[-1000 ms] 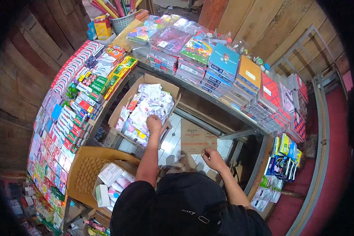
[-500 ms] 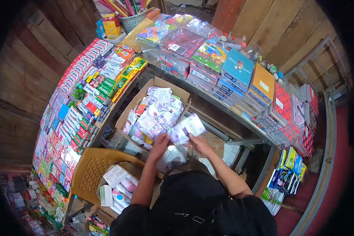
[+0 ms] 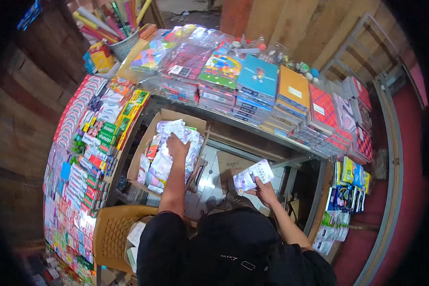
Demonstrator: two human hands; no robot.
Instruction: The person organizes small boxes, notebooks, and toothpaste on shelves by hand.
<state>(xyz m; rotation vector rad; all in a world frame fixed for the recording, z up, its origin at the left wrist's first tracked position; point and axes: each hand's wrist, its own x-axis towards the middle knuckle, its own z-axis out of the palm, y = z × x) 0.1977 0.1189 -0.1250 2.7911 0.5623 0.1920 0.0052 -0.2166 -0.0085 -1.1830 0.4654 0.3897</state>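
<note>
My right hand [image 3: 266, 191] is closed on a white and purple packet [image 3: 253, 175], out over the floor to the right of the box. The thumb presses on the packet's printed front. My left hand [image 3: 178, 147] is down in an open cardboard box [image 3: 135, 164], resting on a heap of similar white and purple packets [image 3: 161, 159]. Its thumb and a finger look spread apart, while the other fingertips are partly hidden. An orange packet [image 3: 153, 147] shows at the left side of the heap.
Wrapped notebooks [image 3: 257, 76] stand in stacks along the counter ahead. Toothpaste boxes [image 3: 83, 181] and other small boxes cover the left table. A woven chair [image 3: 117, 233] is at my left. Hanging packs [image 3: 345, 200] are on the right, and a tiled floor [image 3: 207, 174] lies below.
My hands have moved apart. The right hand has carried the packet to the right, while the left has left it and moved into the box. The view has also shifted.
</note>
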